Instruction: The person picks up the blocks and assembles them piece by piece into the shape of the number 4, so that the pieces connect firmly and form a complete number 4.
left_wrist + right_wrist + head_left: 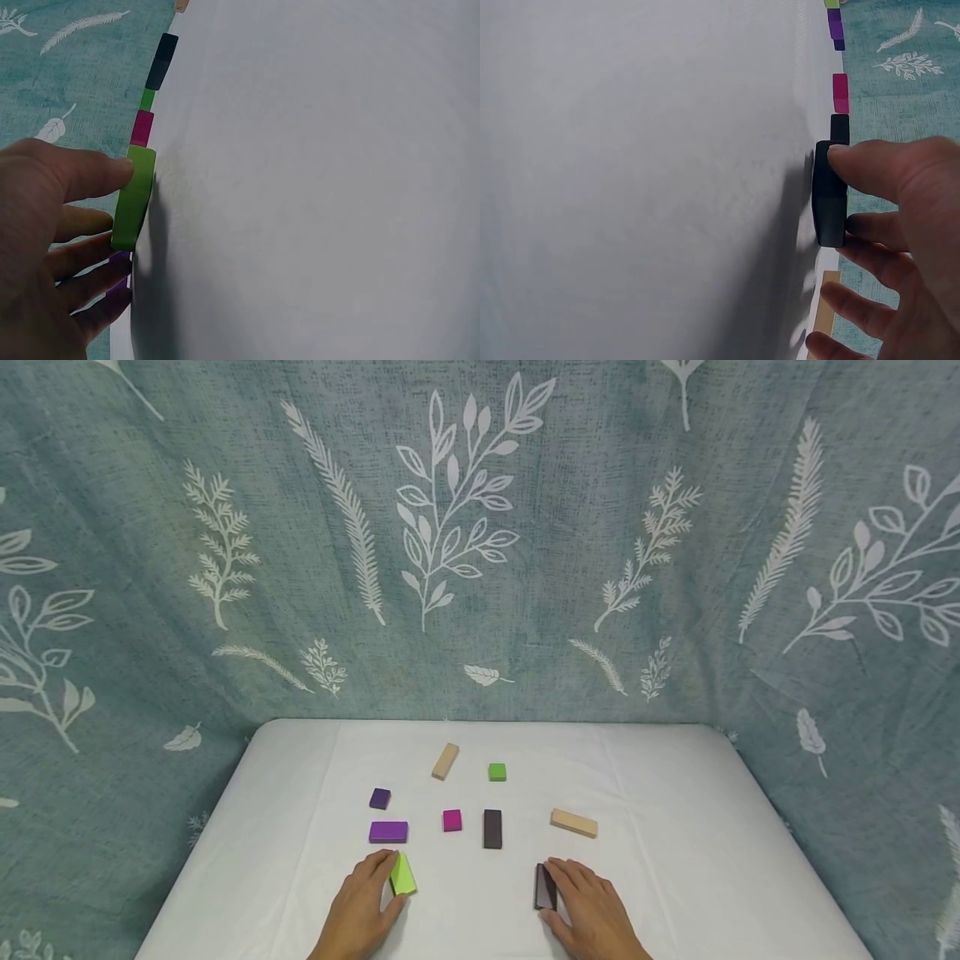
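Observation:
At the table's near side, my left hand (362, 906) pinches a light green block (402, 874) between thumb and forefinger. In the left wrist view, the thumb lies against one end of this block (135, 199), and the other fingers spread below. My right hand (592, 906) pinches a black block (545, 887) at its two ends. The right wrist view shows the thumb on the black block (830, 193), with a shadow beside it. Just beyond the left hand lies a purple block (388, 832). Another black block (492, 829) lies between and beyond the hands.
On the white table (675, 827) lie a magenta block (452, 820), a dark purple block (380, 798) and a green block (497, 772). One wooden block (446, 761) is at the back, another wooden block (573, 822) at the right. A patterned curtain (540, 610) hangs behind.

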Motion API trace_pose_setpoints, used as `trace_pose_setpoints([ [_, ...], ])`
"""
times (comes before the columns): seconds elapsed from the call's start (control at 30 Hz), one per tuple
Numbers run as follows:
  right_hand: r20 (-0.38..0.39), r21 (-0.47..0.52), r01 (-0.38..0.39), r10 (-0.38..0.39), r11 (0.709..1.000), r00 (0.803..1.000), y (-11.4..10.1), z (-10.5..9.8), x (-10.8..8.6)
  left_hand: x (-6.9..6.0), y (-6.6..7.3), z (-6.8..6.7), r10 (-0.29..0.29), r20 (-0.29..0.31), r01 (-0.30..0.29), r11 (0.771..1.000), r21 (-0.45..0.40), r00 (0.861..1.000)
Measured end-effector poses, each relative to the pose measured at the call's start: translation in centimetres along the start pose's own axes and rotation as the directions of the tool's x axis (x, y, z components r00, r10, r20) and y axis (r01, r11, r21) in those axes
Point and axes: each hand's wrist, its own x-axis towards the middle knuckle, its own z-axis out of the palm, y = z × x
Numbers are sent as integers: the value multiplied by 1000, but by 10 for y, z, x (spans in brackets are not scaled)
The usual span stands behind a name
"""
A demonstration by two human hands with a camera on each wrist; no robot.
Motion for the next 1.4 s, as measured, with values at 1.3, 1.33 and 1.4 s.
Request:
trace_pose_setpoints([
  [1.3,132,127,-51,34,991,991,-5,3,-15,-2,4,2,5,-33,-5,1000,-17,999],
  [1.33,135,133,-48,30,990,990,-6,3,-15,-3,5,2,9,-33,-10,1000,-18,999],
  [1.4,145,148,-44,22,988,989,-7,3,-15,-3,7,3,19,-28,-20,1000,-23,999],
])
